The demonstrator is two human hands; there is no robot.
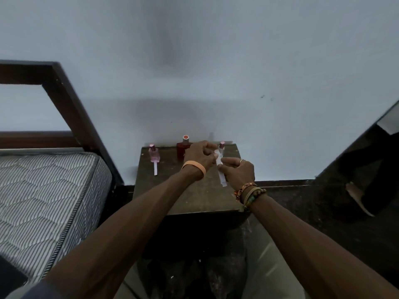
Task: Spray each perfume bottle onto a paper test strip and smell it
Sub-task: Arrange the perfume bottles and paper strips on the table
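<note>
Three perfume bottles stand along the back of a small dark table (194, 197): a pink bottle (153, 153) at the left, a red bottle (181, 149) in the middle, and a clear bottle with a pink cap (221, 147) at the right. One white paper strip (155, 169) lies in front of the pink bottle. A second paper strip (222, 176) is held upright in front of the clear bottle. My left hand (199, 156) pinches its top end, and my right hand (237, 172) pinches it lower down.
A striped mattress (43, 190) on a dark wooden bed frame (71, 108) sits close to the table's left. A pale wall (216, 72) rises directly behind the bottles. At the right are a dark slanted panel (356, 147) and another person's foot (356, 197).
</note>
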